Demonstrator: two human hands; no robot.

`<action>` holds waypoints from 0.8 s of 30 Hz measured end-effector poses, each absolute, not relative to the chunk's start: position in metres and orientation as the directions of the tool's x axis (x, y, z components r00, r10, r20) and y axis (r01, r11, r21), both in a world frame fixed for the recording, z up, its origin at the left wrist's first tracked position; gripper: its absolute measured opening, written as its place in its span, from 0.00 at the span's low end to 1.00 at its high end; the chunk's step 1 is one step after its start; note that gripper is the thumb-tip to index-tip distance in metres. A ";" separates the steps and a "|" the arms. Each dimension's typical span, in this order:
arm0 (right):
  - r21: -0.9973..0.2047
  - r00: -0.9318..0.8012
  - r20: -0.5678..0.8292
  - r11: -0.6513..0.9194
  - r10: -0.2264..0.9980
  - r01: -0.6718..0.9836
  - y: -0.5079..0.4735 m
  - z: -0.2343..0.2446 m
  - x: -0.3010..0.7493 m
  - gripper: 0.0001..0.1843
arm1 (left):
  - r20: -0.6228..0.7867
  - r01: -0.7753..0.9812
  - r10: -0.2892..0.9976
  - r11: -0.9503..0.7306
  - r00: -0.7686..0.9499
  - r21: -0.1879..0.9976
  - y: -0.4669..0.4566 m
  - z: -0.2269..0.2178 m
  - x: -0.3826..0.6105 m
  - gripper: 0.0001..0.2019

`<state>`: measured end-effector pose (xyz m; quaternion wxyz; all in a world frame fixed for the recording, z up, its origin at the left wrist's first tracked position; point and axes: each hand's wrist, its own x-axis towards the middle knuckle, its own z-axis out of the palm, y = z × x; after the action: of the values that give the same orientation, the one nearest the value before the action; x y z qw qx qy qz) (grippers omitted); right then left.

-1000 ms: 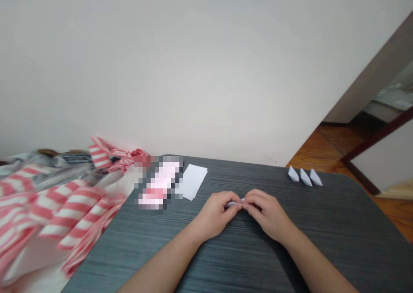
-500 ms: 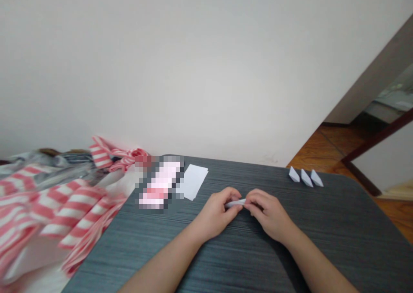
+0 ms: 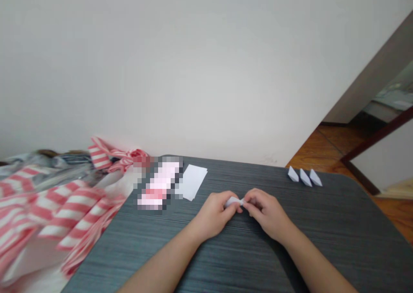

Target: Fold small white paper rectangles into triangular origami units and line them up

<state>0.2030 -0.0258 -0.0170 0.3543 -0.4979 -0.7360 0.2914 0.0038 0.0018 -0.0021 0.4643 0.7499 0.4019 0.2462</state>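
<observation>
Between my hands is a small folded piece of white paper, held just above the dark table. My left hand is closed round its left part, thumb in front and fingers behind. The thumb and fingertips of my right hand pinch its right end. My fingers cover much of the paper, so its full shape is hidden. Three folded white paper boats stand in a row at the table's far right. Left of my hands lies a small stack of white paper sheets.
A pixelated pink and white object lies on the table's left side. Red-and-white striped cloth is heaped beyond the left edge. A pale wall rises behind the table, and wooden floor shows at right.
The folded paper has turned in my fingers, and more of its white face shows by my left hand. Both hands keep nearly the same place.
</observation>
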 end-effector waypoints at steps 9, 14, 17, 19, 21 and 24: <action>-0.843 -0.223 0.048 0.159 0.974 0.513 -0.027 -0.020 0.204 0.09 | -0.004 0.342 0.832 -0.224 0.555 0.913 0.002 -0.004 0.003 0.11; -0.855 -0.243 0.052 0.169 0.969 0.490 -0.029 -0.012 0.202 0.11 | -0.008 0.332 0.832 -0.213 0.555 0.919 0.002 -0.003 0.004 0.11; -0.849 -0.246 0.066 0.183 0.967 0.495 -0.029 -0.012 0.202 0.10 | -0.008 0.330 0.831 -0.212 0.556 0.920 0.002 -0.001 0.004 0.11; -0.843 -0.256 0.068 0.192 0.964 0.501 -0.029 -0.012 0.202 0.10 | 0.003 0.313 0.828 -0.215 0.560 0.925 0.001 -0.001 0.005 0.10; -0.840 -0.275 0.070 0.205 0.959 0.502 -0.030 -0.010 0.202 0.10 | 0.017 0.283 0.824 -0.213 0.566 0.935 0.001 -0.001 0.005 0.09; -0.835 -0.311 0.083 0.236 0.947 0.497 -0.030 -0.009 0.202 0.11 | 0.022 0.256 0.817 -0.206 0.577 0.944 0.000 -0.001 0.005 0.10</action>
<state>0.2022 -0.0298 -0.0093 0.3089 -0.4991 -0.7230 0.3643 0.0050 -0.0002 -0.0010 0.5105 0.7264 0.3693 0.2745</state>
